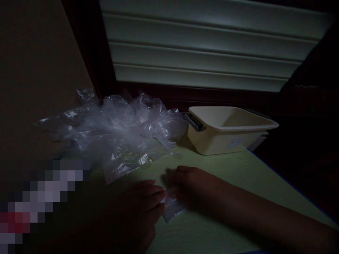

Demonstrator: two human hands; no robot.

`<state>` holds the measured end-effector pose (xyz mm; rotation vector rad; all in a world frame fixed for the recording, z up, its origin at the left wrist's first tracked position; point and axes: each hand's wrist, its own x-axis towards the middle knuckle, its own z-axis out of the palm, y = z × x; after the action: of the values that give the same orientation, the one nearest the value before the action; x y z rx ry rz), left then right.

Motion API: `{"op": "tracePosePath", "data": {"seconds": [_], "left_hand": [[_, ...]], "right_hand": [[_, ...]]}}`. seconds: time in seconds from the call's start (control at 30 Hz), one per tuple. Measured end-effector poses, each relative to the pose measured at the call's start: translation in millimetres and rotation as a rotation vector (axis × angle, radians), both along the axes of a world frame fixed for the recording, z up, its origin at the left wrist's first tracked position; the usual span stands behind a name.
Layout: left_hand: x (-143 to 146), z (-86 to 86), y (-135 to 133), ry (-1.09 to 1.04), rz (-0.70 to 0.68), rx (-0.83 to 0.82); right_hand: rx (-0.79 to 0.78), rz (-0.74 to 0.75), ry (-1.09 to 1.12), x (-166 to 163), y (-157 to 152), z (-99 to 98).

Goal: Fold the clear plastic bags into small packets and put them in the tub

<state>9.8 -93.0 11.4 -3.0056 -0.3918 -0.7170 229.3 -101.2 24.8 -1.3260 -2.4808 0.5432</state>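
Observation:
A small clear plastic bag (174, 207) lies low over the green table, between my two hands. My left hand (145, 206) is at its left side, fingers bent together with the tips on the bag's edge. From the right, my right hand (189, 181) reaches in with curled fingers closed on the bag's upper right part; its fingertips are partly hidden in shadow. Behind them spreads a large heap of crumpled clear plastic bags (127, 127), apart from both hands. Whether the small bag holds anything is too dark to tell.
A cream plastic bin (219, 141) with dark handles stands at the table's back right. The green tabletop (225, 167) has a blue edge on the right. Behind it rise a dark frame and a pale slatted panel (198, 49). A blurred-out patch covers the lower left.

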Motion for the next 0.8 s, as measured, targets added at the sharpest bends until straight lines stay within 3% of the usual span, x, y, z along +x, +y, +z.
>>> {"op": "tracePosePath", "data": {"seconds": [0.2,0.3,0.6,0.8], "left_hand": [[-1.4,-3.9,-0.6,-0.009,0.032,-0.048],[2.1,-5.5,-2.0,-0.017,0.107,-0.155],[5.6,-27.0,18.5,-0.306,0.312,-0.335],[9.4,-13.8,24.3,-0.302,0.284,-0.606]], "right_hand": [[-0.167,-0.033,0.006,-1.8,5.4,5.5],[-0.216,-0.058,0.057,-2.6,0.6,8.7],[-0.154,-0.140,0.186,-6.6,-7.0,-7.2],[-0.106,-0.143,0.285,-12.3,-14.2,-8.5]]}}
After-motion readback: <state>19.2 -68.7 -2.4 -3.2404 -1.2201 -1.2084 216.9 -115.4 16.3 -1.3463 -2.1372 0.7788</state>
